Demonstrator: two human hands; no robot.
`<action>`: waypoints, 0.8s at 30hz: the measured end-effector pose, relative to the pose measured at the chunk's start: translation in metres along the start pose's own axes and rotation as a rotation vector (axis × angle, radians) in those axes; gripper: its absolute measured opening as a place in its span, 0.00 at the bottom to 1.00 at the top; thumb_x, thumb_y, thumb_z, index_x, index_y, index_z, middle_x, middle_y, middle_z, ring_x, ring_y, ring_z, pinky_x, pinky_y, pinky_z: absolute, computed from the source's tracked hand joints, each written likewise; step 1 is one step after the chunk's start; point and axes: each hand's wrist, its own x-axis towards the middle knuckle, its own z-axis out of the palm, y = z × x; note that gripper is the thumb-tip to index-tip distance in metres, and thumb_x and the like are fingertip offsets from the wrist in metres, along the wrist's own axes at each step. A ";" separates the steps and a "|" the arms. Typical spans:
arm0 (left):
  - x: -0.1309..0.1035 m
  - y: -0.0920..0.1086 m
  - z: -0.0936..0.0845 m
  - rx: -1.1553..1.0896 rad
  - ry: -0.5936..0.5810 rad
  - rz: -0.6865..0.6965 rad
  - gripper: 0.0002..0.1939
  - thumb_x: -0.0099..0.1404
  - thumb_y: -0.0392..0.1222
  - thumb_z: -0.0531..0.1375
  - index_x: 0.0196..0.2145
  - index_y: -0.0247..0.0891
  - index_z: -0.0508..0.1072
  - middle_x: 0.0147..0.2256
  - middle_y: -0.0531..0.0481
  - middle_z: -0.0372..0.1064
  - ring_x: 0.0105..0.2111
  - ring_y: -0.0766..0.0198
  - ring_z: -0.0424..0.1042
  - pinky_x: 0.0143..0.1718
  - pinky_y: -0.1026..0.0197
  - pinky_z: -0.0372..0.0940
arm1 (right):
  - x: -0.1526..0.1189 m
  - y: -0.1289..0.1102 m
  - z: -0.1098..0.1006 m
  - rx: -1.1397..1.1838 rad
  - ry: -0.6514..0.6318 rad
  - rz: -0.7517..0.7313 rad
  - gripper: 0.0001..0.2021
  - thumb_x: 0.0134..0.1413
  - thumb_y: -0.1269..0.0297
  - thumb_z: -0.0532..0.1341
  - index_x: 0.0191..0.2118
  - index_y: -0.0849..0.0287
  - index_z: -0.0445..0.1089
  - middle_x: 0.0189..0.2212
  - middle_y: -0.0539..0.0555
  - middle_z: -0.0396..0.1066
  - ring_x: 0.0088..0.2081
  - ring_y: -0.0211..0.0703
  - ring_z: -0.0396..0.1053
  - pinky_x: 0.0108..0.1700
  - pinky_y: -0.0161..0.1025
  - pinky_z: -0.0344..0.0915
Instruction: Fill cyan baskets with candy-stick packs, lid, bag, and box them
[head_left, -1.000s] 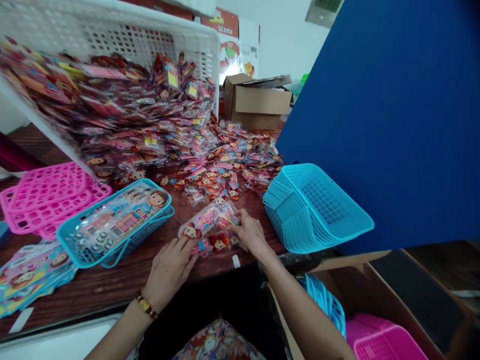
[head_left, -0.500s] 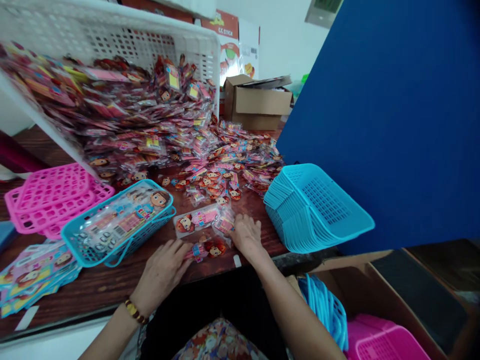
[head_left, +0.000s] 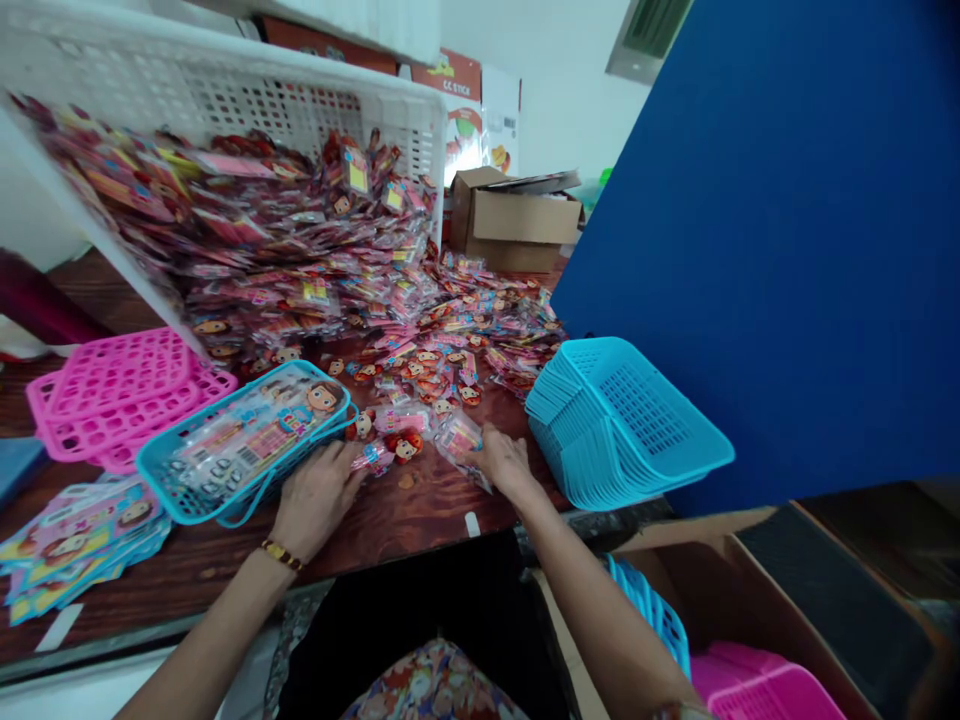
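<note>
Grip can't be confirmed from my view: left hand (head_left: 319,495) half curled at the red-haired-figure packet (head_left: 403,445), right hand (head_left: 504,462) half curled over the clear packet's (head_left: 459,434) edge, both packets on the desk (head_left: 420,512). I'd pinch by the edges, keeping film flat. Blue basket (head_left: 166,502) holds packets; white crate (head_left: 420,105) heaped with more.
</note>
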 end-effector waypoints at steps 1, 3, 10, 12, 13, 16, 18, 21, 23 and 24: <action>-0.003 0.000 -0.001 -0.030 0.001 0.039 0.14 0.73 0.43 0.50 0.49 0.36 0.70 0.43 0.43 0.70 0.42 0.53 0.70 0.41 0.53 0.66 | -0.001 -0.004 0.001 -0.016 0.021 -0.002 0.26 0.51 0.51 0.68 0.51 0.62 0.68 0.51 0.67 0.72 0.55 0.59 0.67 0.54 0.50 0.56; -0.012 0.004 -0.003 -0.089 -0.011 0.125 0.13 0.74 0.44 0.50 0.48 0.37 0.70 0.43 0.44 0.70 0.42 0.54 0.69 0.43 0.52 0.65 | -0.005 -0.005 0.004 -0.058 0.084 -0.032 0.25 0.51 0.51 0.68 0.50 0.61 0.69 0.54 0.66 0.69 0.57 0.60 0.65 0.53 0.49 0.57; -0.044 0.052 -0.008 -0.150 -0.106 0.300 0.10 0.72 0.39 0.54 0.48 0.39 0.70 0.42 0.45 0.69 0.44 0.53 0.65 0.47 0.49 0.64 | -0.029 0.001 0.003 0.123 0.043 -0.299 0.19 0.55 0.53 0.65 0.50 0.53 0.65 0.36 0.50 0.76 0.39 0.46 0.72 0.37 0.36 0.56; -0.044 0.062 -0.007 -0.169 -0.116 0.289 0.09 0.71 0.38 0.54 0.47 0.38 0.70 0.44 0.45 0.68 0.45 0.52 0.64 0.47 0.49 0.65 | -0.035 -0.009 0.002 0.144 0.027 -0.436 0.20 0.55 0.55 0.65 0.52 0.52 0.65 0.39 0.49 0.76 0.40 0.45 0.72 0.38 0.36 0.56; -0.043 0.064 -0.007 -0.181 -0.102 0.279 0.10 0.71 0.37 0.54 0.47 0.38 0.70 0.46 0.43 0.67 0.48 0.52 0.63 0.48 0.48 0.65 | -0.037 -0.016 0.002 0.131 0.015 -0.503 0.20 0.55 0.56 0.66 0.52 0.52 0.65 0.43 0.51 0.76 0.43 0.46 0.72 0.39 0.36 0.57; -0.043 0.067 -0.006 -0.215 0.002 0.250 0.11 0.69 0.34 0.56 0.48 0.38 0.71 0.57 0.39 0.59 0.58 0.47 0.57 0.56 0.44 0.62 | -0.044 -0.029 0.003 0.092 -0.083 -0.668 0.15 0.58 0.59 0.64 0.50 0.55 0.68 0.48 0.54 0.74 0.48 0.48 0.71 0.44 0.37 0.60; -0.044 0.068 -0.007 -0.211 0.047 0.228 0.11 0.68 0.33 0.56 0.48 0.37 0.72 0.63 0.37 0.51 0.64 0.44 0.50 0.60 0.42 0.58 | -0.049 -0.031 0.003 0.106 -0.181 -0.774 0.13 0.61 0.61 0.61 0.49 0.57 0.70 0.47 0.55 0.73 0.48 0.47 0.71 0.45 0.37 0.61; -0.044 0.069 -0.011 -0.156 0.048 0.216 0.09 0.69 0.36 0.56 0.45 0.38 0.72 0.66 0.37 0.49 0.67 0.43 0.46 0.64 0.36 0.50 | -0.055 -0.026 -0.001 0.129 -0.250 -0.880 0.13 0.63 0.66 0.57 0.51 0.59 0.71 0.46 0.56 0.73 0.47 0.45 0.71 0.48 0.37 0.62; -0.041 0.068 -0.014 -0.124 0.028 0.239 0.09 0.69 0.37 0.57 0.47 0.40 0.72 0.61 0.39 0.58 0.66 0.45 0.51 0.65 0.32 0.43 | -0.053 -0.020 -0.005 0.188 -0.318 -0.906 0.14 0.63 0.65 0.57 0.51 0.60 0.73 0.47 0.56 0.74 0.47 0.44 0.71 0.49 0.37 0.63; -0.039 0.067 -0.016 -0.116 0.015 0.259 0.10 0.69 0.38 0.57 0.47 0.41 0.72 0.58 0.41 0.63 0.64 0.46 0.55 0.65 0.32 0.43 | -0.048 -0.018 -0.007 0.246 -0.375 -0.908 0.14 0.64 0.63 0.58 0.51 0.59 0.73 0.46 0.54 0.75 0.47 0.43 0.71 0.49 0.36 0.63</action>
